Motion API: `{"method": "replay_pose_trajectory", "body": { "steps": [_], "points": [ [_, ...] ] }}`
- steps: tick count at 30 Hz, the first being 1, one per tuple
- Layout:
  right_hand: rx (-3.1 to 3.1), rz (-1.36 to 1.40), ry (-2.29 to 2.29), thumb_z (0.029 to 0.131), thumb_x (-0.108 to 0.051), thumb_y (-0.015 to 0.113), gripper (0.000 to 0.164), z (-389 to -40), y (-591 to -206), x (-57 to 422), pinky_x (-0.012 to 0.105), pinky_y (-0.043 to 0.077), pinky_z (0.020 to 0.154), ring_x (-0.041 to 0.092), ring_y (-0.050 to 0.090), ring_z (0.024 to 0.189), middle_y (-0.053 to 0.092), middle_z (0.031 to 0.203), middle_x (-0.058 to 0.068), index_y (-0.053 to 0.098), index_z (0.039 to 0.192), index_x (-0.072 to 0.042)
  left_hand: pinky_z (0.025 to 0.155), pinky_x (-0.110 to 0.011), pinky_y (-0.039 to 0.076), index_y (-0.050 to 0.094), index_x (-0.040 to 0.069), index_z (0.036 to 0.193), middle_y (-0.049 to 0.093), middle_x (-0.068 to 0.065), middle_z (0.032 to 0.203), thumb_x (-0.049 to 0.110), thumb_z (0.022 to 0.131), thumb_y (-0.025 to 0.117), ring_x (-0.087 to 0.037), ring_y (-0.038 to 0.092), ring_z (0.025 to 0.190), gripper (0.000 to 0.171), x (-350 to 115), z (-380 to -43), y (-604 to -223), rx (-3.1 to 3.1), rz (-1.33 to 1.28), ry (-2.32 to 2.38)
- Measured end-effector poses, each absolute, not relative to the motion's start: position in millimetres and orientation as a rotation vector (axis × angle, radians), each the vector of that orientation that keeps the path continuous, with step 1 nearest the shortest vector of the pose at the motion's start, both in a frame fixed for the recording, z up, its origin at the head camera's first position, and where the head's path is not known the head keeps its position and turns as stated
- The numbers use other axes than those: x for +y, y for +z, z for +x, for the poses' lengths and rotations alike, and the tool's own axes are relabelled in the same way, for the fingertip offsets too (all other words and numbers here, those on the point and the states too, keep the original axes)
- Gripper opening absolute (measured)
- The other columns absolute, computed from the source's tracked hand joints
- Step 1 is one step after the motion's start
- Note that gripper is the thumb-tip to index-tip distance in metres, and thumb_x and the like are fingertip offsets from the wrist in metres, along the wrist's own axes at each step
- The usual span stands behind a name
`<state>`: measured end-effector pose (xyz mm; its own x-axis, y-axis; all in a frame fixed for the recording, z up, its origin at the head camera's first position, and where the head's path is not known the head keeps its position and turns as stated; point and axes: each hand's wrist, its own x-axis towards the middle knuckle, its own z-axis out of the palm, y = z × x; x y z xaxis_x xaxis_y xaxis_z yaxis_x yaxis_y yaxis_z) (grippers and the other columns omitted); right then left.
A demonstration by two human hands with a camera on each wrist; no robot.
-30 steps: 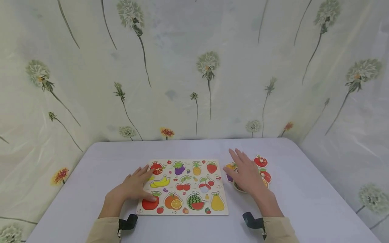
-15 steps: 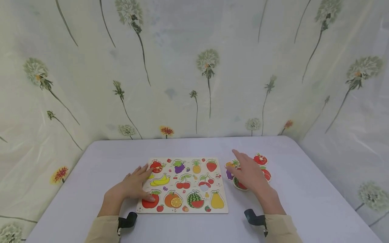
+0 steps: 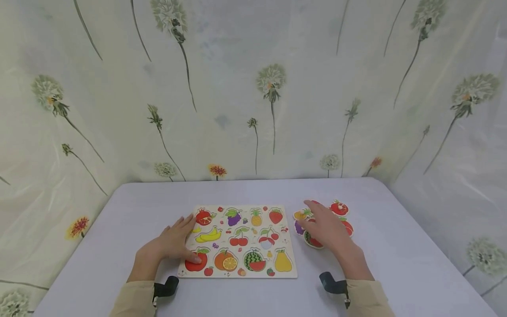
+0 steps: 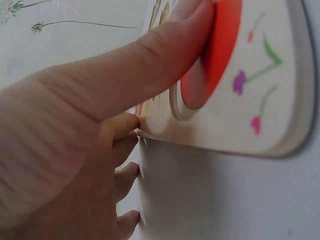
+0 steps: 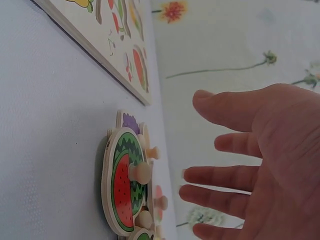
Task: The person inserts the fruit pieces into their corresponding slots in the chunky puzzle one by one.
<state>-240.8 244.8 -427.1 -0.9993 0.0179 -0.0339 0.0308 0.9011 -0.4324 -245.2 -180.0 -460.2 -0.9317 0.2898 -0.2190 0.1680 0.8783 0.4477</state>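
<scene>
My left hand [image 3: 174, 241] rests along the left edge of a wooden fruit puzzle board [image 3: 253, 224]. In the left wrist view its thumb [image 4: 150, 60] lies on the board's printed red apple, and the other fingers reach down beside the edge. My right hand [image 3: 326, 226] hovers over a pile of fruit puzzle pieces, with nothing in its grasp. The right wrist view shows its fingers apart and loosely bent, clear of the pieces. Nearest the camera there lies a watermelon piece [image 5: 122, 190] with a wooden knob [image 5: 141, 173]; a grape piece [image 5: 131, 121] sits behind it.
Around the right hand are a pomegranate piece [image 3: 339, 208], a red piece [image 3: 347, 228] and an orange-coloured piece [image 3: 302, 214]. All lie on the white table [image 3: 253, 297], right of the board. A flower-printed curtain [image 3: 222, 88] stands behind the table.
The right hand has lowered over the pieces and its fingers have bent more, uncovering the watermelon piece in the head view. The left hand stays on the board.
</scene>
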Motion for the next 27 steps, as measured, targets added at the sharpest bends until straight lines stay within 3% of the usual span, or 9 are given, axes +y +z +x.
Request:
{"method": "replay_pose_trajectory", "body": {
  "steps": [5, 10, 20, 27],
  "points": [
    [3.007, 0.074, -0.693, 0.089, -0.04, 0.07, 0.074, -242.6, -426.1, 247.0, 0.06, 0.051, 0.099, 0.04, 0.045, 0.137, 0.048, 0.15, 0.016, 0.039, 0.152, -0.016, 0.121, -0.067, 0.013, 0.024, 0.009, 0.158, 0.019, -0.012, 0.167, 0.053, 0.062, 0.088, -0.04, 0.011, 0.154, 0.124, -179.4, -244.5, -457.3, 2.765, 0.33, 0.615],
    [2.986, 0.097, -0.691, 0.088, -0.034, 0.073, 0.067, -244.4, -425.9, 247.4, 0.042, 0.061, 0.079, 0.028, 0.061, 0.108, 0.063, 0.127, 0.014, 0.047, 0.146, -0.013, 0.12, -0.068, 0.016, 0.024, 0.006, 0.158, 0.02, -0.014, 0.166, 0.05, 0.062, 0.089, -0.041, 0.012, 0.154, 0.123, -180.4, -243.1, -456.6, 2.763, 0.325, 0.574],
    [2.93, 0.126, -0.646, 0.087, -0.02, 0.071, 0.033, -238.5, -424.0, 247.4, 0.027, 0.052, 0.058, 0.02, 0.056, 0.079, 0.066, 0.096, 0.007, 0.065, 0.117, -0.009, 0.12, -0.069, 0.014, 0.025, 0.007, 0.158, 0.018, -0.013, 0.167, 0.056, 0.061, 0.088, -0.04, 0.012, 0.154, 0.125, -182.7, -236.9, -460.2, 2.748, 0.343, 0.582],
    [2.898, 0.089, -0.655, 0.084, -0.016, 0.075, 0.021, -236.9, -427.2, 251.2, 0.027, 0.055, 0.063, 0.02, 0.057, 0.079, 0.066, 0.094, 0.007, 0.07, 0.104, -0.011, 0.121, -0.067, 0.013, 0.022, 0.009, 0.158, 0.017, -0.012, 0.168, 0.056, 0.062, 0.087, -0.039, 0.011, 0.155, 0.126, -178.8, -241.8, -462.1, 2.755, 0.363, 0.575]
  ]
}}
